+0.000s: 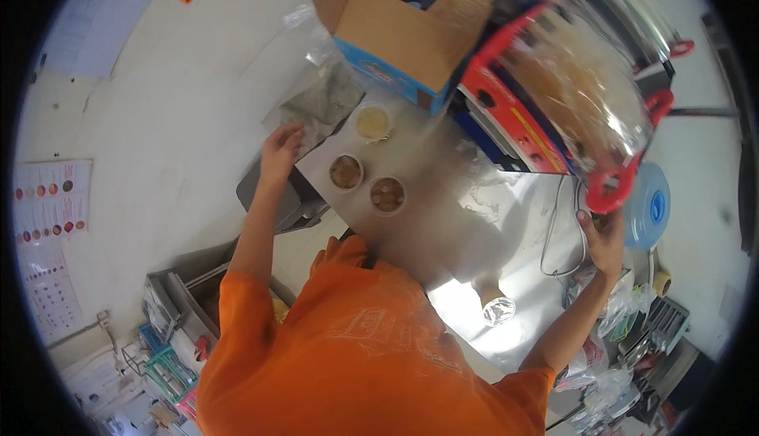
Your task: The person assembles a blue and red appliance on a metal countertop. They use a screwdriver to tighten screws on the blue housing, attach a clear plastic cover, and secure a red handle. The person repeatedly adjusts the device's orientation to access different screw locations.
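Observation:
My left hand is raised at the table's left side, beside a crumpled grey cloth. Its fingers are loosely bent, and nothing shows in them. At the right, my right hand reaches up to the red handle of a clear-topped, red-rimmed container; thumb and fingers close around the handle's lower end, partly hidden. Three small round cups stand on the grey table: one with pale yellow contents, two with brown contents, the left and the right.
An open cardboard box with blue-capped bottles stands at the back, beside a red printed box. A clear cup lies near the front edge. Beyond my right hand is a blue water jug; a white cable loops beside it.

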Demonstrator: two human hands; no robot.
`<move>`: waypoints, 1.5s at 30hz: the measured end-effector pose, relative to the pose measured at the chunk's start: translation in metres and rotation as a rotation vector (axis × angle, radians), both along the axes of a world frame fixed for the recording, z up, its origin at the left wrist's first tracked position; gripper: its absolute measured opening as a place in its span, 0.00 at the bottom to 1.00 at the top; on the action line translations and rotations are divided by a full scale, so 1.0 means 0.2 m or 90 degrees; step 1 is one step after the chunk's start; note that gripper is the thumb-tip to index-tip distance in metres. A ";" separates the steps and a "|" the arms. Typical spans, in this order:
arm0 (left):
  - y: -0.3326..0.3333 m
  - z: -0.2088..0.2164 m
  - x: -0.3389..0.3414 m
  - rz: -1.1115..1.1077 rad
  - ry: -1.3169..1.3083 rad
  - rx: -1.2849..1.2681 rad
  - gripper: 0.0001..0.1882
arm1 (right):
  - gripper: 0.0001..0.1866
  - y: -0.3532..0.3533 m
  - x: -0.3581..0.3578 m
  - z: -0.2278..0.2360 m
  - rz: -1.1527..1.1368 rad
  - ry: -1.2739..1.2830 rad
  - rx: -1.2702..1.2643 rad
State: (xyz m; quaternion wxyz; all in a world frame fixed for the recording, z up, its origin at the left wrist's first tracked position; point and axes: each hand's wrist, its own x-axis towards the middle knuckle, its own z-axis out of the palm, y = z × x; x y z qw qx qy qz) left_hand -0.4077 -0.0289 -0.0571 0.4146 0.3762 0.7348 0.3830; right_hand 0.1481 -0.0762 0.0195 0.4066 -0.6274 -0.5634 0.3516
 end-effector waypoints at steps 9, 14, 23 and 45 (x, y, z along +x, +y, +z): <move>0.38 -0.57 -0.14 -0.271 0.326 0.121 0.18 | 0.16 -0.06 0.21 -0.13 -0.035 -0.163 -0.042; 0.53 -0.73 -0.15 -0.359 0.356 0.135 0.16 | 0.13 -0.08 0.33 -0.10 -0.108 -0.146 -0.047; 0.61 -0.82 -0.24 -0.414 0.346 0.126 0.12 | 0.26 -0.13 0.28 -0.04 -0.088 -0.040 -0.002; -0.08 -0.15 -0.09 -0.076 -0.022 0.029 0.23 | 0.14 0.04 0.13 0.09 0.017 -0.244 0.060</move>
